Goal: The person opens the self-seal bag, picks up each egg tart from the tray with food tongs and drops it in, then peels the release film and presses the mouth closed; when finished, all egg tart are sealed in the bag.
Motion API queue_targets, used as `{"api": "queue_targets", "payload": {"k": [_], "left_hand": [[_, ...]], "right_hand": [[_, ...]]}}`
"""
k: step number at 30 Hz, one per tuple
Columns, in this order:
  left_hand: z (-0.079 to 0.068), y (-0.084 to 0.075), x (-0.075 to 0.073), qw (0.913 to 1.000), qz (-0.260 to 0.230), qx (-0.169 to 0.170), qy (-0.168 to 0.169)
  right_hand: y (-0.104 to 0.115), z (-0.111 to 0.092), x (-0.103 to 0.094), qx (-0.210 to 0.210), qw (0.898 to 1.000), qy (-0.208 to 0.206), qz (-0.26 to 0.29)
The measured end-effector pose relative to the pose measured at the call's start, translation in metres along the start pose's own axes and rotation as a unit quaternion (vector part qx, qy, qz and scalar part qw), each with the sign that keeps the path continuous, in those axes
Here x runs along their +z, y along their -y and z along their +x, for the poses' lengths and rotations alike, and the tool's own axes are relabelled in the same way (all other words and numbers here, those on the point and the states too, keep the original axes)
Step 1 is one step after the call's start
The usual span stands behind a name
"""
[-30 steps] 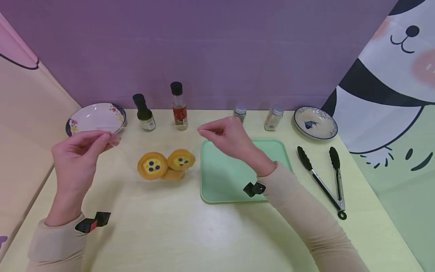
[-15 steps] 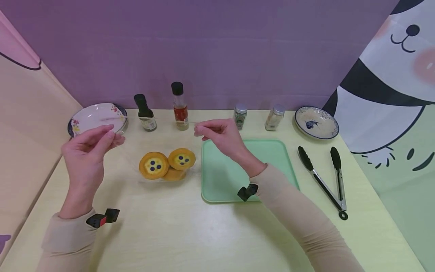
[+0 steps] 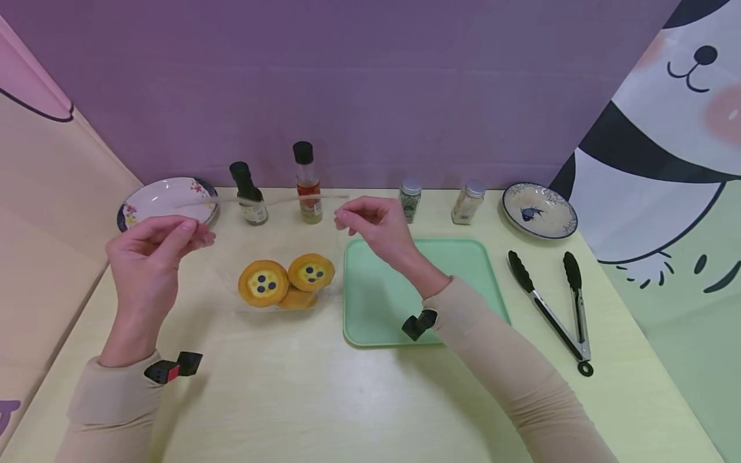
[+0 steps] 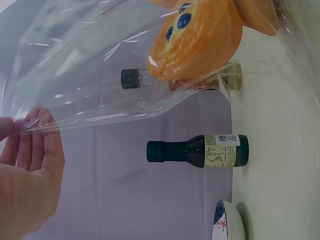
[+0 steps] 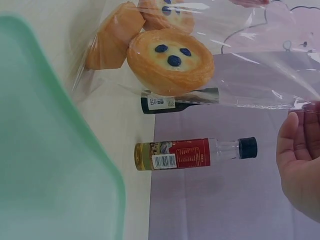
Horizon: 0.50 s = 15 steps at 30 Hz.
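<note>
Clear plastic stretches between two hands: the left hand (image 3: 145,260) and the right hand (image 3: 379,228) each pinch an upper side of a bag (image 4: 80,65), thumb against fingers, with three tarts (image 3: 263,283) low inside it over the left half of the pale surface (image 3: 324,399), though whether its bottom touches down cannot be told. Beyond it a dark bottle (image 3: 249,196) and a red-labelled bottle (image 3: 309,190) stand near the surface's back edge, while a green tray (image 3: 376,302) lies just right and tongs (image 3: 556,321) lie spread by the right edge.
</note>
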<state>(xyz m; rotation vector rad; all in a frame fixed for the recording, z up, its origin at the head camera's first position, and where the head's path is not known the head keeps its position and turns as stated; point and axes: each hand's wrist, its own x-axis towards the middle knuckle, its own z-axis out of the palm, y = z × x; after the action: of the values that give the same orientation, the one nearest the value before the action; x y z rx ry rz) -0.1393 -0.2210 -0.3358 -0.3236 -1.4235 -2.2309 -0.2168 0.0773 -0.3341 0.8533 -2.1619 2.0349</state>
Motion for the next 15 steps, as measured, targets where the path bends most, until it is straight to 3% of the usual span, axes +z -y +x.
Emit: {"api": "queue_targets", "payload": {"k": [8,15], "left_hand": [[0.001,-0.006,0.001,0.9995,0.031,-0.005,-0.004],[0.002,-0.013,0.007,0.9973,0.061,-0.018,0.038]], "right_hand": [[0.002,0.001,0.000,0.003,1.000,0.001,-0.001],[0.004,0.003,-0.002,0.017,0.999,-0.005,-0.039]]}}
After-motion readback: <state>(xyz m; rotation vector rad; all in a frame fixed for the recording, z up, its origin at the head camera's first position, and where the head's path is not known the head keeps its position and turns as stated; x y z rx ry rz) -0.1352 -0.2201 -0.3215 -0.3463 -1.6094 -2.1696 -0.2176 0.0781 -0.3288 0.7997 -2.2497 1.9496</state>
